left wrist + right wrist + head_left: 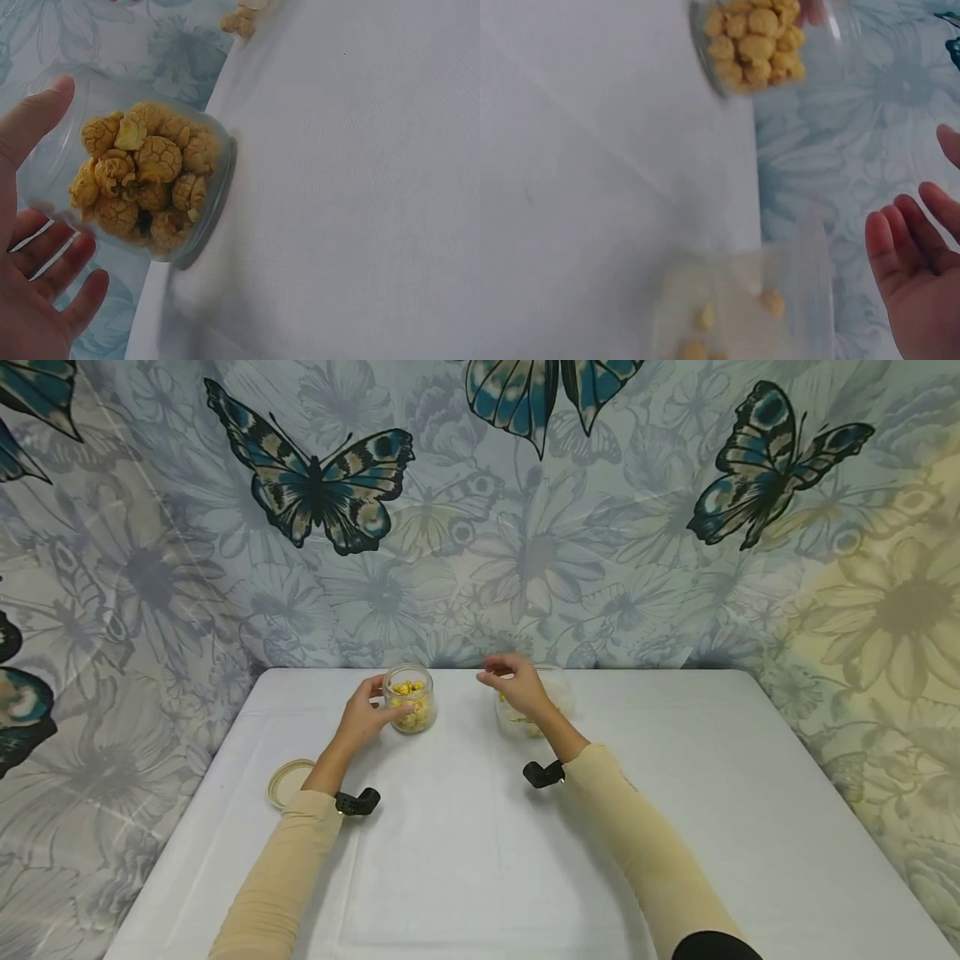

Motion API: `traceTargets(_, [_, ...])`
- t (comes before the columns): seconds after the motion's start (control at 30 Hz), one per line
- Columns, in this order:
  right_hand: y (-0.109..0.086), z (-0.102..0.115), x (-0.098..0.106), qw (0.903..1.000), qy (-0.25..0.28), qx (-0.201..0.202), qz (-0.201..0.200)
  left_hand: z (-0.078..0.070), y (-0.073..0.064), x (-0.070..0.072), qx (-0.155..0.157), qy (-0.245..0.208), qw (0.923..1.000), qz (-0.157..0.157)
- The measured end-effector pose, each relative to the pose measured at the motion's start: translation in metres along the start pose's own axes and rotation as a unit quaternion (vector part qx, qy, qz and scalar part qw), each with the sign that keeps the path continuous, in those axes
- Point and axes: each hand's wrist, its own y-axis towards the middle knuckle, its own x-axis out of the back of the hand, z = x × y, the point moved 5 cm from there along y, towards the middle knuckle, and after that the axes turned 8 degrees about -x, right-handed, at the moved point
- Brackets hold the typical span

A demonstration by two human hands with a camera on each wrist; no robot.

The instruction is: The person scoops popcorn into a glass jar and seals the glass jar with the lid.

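Observation:
A clear jar (424, 720) stands upright near the table's back edge, filled a good part of the way with yellow caramel popcorn (157, 161). My left hand (360, 720) holds it from the left, thumb on the near side and fingers round the far side. To the right of the jar is a clear plastic container (564, 693) with a few popcorn pieces (771, 303) on its bottom. Over this container my right hand (522, 685) hovers with fingers apart and loosely bent. No popcorn shows between those fingers in the right wrist view.
A round lid (274, 783) with a gold-coloured rim lies on the table left of my left forearm, partly covered by it. White cloth (465, 852) covers the table. Behind its back edge hangs a butterfly-patterned backdrop (450, 585).

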Motion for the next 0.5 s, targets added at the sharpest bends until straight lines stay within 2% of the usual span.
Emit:
traceTargets(0.37, [0.0,0.002,-0.052,0.9975,0.004,-0.017,0.068,0.004,-0.002,0.002,-0.006,0.0,1.0,-0.005])
traceTargets(0.5, [0.002,0.004,-0.068,0.9962,-0.005,-0.011,0.086,0.004,-0.002,0.003,-0.013,-0.001,0.9999,-0.002])
